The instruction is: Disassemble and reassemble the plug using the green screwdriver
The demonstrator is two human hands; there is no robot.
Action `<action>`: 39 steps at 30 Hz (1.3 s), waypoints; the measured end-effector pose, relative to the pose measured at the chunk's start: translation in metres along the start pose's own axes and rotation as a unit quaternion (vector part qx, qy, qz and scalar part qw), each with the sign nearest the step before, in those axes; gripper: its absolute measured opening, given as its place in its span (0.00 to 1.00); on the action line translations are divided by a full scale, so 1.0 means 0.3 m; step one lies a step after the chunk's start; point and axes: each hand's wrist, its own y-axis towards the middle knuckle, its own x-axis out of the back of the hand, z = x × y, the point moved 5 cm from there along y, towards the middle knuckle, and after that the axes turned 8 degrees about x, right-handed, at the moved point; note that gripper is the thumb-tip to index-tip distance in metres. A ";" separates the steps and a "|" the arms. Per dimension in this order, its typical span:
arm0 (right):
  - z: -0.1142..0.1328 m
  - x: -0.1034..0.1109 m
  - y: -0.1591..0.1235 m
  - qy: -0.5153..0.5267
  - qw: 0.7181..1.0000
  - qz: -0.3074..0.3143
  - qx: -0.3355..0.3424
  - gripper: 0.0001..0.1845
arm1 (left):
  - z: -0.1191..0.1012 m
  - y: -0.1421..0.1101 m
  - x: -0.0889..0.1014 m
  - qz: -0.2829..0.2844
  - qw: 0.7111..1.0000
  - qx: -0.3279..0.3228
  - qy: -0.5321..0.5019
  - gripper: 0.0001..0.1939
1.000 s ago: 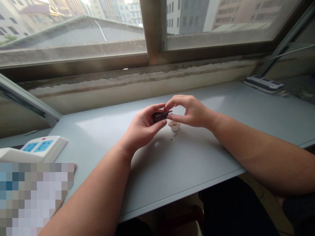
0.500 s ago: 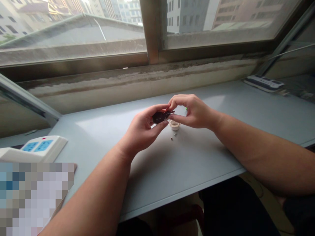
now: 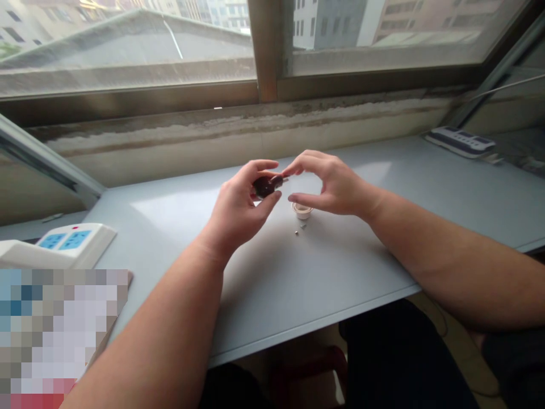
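Window frames of brown metal span the view ahead of you, with buildings visible through the glass. Below them runs a stained ledge, and a pale grey-blue table extends toward you from its base.

Locate the small dark maroon casing, which has a short metallic tip and sits above the table in your left hand. Your left fingers and thumb are curled around it, gripping it from both sides. Your right hand is held open and arched to the right of the casing. Its forefinger reaches to just beside the metallic tip; you cannot tell whether the two touch. Its thumb stands apart from the casing.

Directly below the gap in your right hand, a small off-white ring-shaped cup rests on the table. Two tiny metal parts lie just in front of it.

Note a white power strip with blue sockets at the near left corner, beside a pixelated patch. A second power strip lies at the far right end.
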 end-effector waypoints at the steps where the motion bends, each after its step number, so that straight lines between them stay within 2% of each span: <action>1: 0.002 0.008 -0.001 -0.015 1.000 0.007 0.006 0.18 | -0.003 0.005 0.016 -0.028 1.000 -0.001 0.002 0.24; 3: 0.015 0.011 -0.004 -0.033 0.998 0.055 0.022 0.16 | 0.002 0.014 0.044 -0.075 0.997 0.003 -0.003 0.23; 5: 0.040 -0.005 -0.014 -0.031 0.989 0.139 0.042 0.10 | 0.022 0.024 0.064 -0.105 0.994 0.008 0.006 0.20; 8: 0.074 -0.041 -0.032 -0.014 0.971 0.233 0.057 0.04 | 0.064 0.040 0.070 -0.110 0.992 0.019 0.052 0.16; 10: 0.085 -0.062 -0.036 -0.009 0.965 0.256 0.057 0.02 | 0.088 0.047 0.064 -0.102 0.992 0.030 0.064 0.18; 16: 0.084 -0.102 -0.034 0.012 0.957 0.277 0.085 0.07 | 0.101 0.048 0.043 -0.083 0.993 0.080 0.035 0.18; 20: 0.084 -0.116 -0.036 -0.004 0.953 0.285 0.105 0.09 | 0.115 0.054 0.039 -0.089 0.983 0.135 -0.090 0.14; 22: 0.086 -0.118 -0.034 -0.006 0.953 0.281 0.112 0.09 | 0.127 0.057 0.039 -0.096 0.971 0.158 -0.151 0.12; 24: 0.085 -0.107 -0.024 -0.002 0.962 0.251 0.111 0.09 | 0.135 0.057 0.036 -0.097 0.964 0.176 -0.176 0.12; 27: 0.074 -0.066 -0.003 0.015 0.984 0.156 0.078 0.07 | 0.137 0.052 0.027 -0.082 0.960 0.198 -0.182 0.16; 30: 0.044 -0.024 0.006 0.058 0.996 0.072 0.000 0.06 | 0.133 0.040 0.019 -0.070 0.952 0.223 -0.195 0.26; 35: -0.005 -0.019 -0.005 0.165 0.979 0.022 -0.120 0.05 | 0.132 0.027 0.003 -0.031 0.940 0.256 -0.222 0.44; 37: -0.016 -0.030 -0.009 0.204 0.968 0.015 -0.143 0.03 | 0.130 0.028 -0.005 -0.006 0.942 0.246 -0.229 0.42; 39: -0.023 -0.041 -0.012 0.235 0.959 0.011 -0.157 0.03 | 0.127 0.029 -0.015 0.025 0.944 0.231 -0.235 0.36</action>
